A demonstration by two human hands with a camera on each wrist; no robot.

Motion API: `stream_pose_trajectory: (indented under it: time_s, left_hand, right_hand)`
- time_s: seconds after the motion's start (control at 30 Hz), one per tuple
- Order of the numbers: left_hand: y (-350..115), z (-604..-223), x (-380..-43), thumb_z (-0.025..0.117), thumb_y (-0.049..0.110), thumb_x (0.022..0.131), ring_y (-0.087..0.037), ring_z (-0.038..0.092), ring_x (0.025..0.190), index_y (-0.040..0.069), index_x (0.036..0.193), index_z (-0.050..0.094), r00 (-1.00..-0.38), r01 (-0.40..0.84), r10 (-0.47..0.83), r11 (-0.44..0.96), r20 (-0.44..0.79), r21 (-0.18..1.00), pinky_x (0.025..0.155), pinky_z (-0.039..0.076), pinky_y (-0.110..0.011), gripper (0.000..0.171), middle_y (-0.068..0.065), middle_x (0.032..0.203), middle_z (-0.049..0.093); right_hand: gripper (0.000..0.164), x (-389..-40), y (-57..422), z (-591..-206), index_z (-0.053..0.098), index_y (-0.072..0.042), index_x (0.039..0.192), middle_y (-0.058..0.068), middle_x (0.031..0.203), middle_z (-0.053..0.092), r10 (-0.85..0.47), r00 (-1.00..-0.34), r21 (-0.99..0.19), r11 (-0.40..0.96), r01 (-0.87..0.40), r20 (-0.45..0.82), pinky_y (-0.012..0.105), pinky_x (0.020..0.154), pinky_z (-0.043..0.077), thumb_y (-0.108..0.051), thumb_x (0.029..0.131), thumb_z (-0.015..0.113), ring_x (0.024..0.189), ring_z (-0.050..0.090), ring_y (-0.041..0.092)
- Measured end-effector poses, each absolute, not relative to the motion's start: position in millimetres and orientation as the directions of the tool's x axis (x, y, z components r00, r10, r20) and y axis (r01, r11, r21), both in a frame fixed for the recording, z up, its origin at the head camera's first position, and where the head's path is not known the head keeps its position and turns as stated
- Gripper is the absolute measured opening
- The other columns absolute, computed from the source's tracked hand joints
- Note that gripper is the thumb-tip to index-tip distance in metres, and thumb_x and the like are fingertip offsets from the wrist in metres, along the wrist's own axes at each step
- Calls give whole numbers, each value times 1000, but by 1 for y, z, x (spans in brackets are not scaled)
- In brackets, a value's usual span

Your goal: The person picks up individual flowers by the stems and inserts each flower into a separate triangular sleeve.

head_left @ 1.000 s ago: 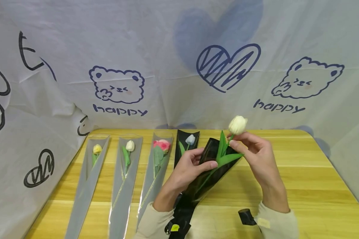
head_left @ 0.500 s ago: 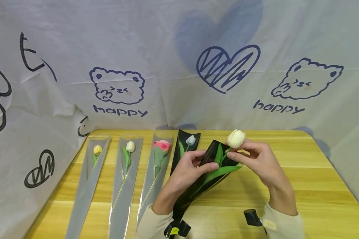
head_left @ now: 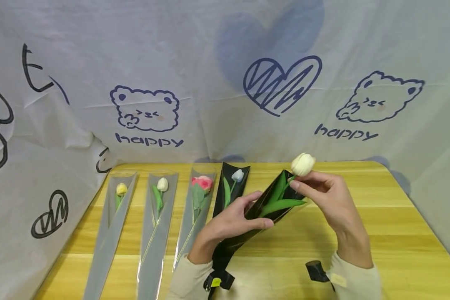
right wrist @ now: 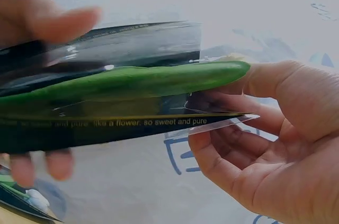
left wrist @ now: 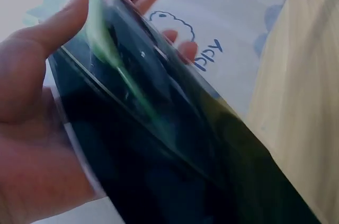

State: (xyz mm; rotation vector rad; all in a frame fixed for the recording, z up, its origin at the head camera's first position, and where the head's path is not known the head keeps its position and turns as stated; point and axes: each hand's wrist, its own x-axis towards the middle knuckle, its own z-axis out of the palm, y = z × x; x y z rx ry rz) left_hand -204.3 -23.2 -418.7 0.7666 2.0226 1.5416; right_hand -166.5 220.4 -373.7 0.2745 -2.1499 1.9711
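Observation:
A white artificial tulip (head_left: 303, 164) stands partly inside a black flower sleeve (head_left: 243, 239), its bloom above the sleeve's mouth. One of its green leaves (head_left: 283, 205) pokes out past the right edge of the sleeve. My left hand (head_left: 234, 218) holds the sleeve around its middle, thumb in front and fingers behind, as the left wrist view also shows. Just under the bloom, my right hand (head_left: 322, 191) pinches the stem between thumb and fingers. In the right wrist view, the leaf (right wrist: 159, 80) lies along the sleeve's printed edge (right wrist: 132, 122).
Left of my hands lie several sleeved flowers on the wooden table (head_left: 390, 233): a yellow one (head_left: 121, 189), a white tulip (head_left: 162, 184), a pink flower (head_left: 202, 183) and a pale blue tulip in black (head_left: 238, 176). A printed white cloth (head_left: 210, 83) hangs behind.
The white tulip first dropped lower into the sleeve, then rose and shifted right with my right hand. The sleeve has tilted further right, and my left hand's grip is now lower along it.

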Motion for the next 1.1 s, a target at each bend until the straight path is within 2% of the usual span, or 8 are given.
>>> stream_pose_trajectory:
  time_s: [0.13,0.23,0.47,0.67,0.8,0.87,0.97,1.1]
  left_hand:
    - [-20,-422,-207,77,21,95,-19,64,111,9,153,45,-667,177,745,115,33,977,95,51,-31,67,-7,130,65]
    - [-19,-422,-207,76,14,95,-14,66,98,10,145,52,-649,206,754,44,102,978,87,52,-28,56,-2,116,69]
    - [-18,-417,-205,74,12,96,-14,63,91,9,135,58,-664,258,726,-4,180,966,83,51,-28,43,-4,109,67]
    - [-19,-415,-206,75,15,95,-15,65,105,9,145,53,-689,237,701,-25,186,971,92,52,-30,55,-4,123,67]
    - [-21,-416,-207,76,12,95,-16,67,105,9,145,53,-714,213,672,-57,195,975,91,53,-30,56,-8,121,69]
    - [-21,-416,-208,77,11,94,-17,68,104,10,146,52,-723,214,658,-76,210,974,89,54,-30,58,-9,120,70]
    - [-21,-418,-209,78,13,93,-18,68,106,12,149,50,-724,205,647,-130,240,970,91,54,-32,63,-10,123,69]
    - [-23,-421,-210,82,24,91,-19,68,106,13,148,51,-726,183,632,-204,272,962,92,54,-34,66,-13,121,70]
  right_hand:
    - [10,-165,223,-367,76,3,102,1,102,74,-5,-956,-947,139,-291,293,23,80,54,0,92,75,97,65,14]
    - [16,-167,223,-356,76,4,106,6,107,73,-63,-958,-927,241,-288,281,24,82,56,-4,93,75,102,65,16]
    - [25,-169,220,-328,76,-1,116,14,118,71,-222,-957,-859,436,-268,186,30,84,58,-11,92,78,109,65,21]
    - [26,-168,215,-303,75,-2,119,14,120,72,-288,-940,-742,586,-325,184,41,89,58,-12,95,75,115,64,31]
    - [25,-166,210,-287,75,-2,119,16,127,69,-283,-934,-659,663,-354,217,48,87,58,-9,95,75,117,64,36]
    - [26,-164,208,-282,74,-3,120,17,128,68,-265,-934,-647,673,-358,241,45,87,58,-8,95,75,116,65,35]
    - [33,-157,207,-279,70,-3,128,14,129,68,-233,-930,-685,629,-368,285,31,88,57,-9,95,74,114,66,29]
    - [42,-150,207,-283,61,-8,141,11,128,68,-199,-903,-762,485,-428,381,20,86,55,-8,100,67,111,68,19]
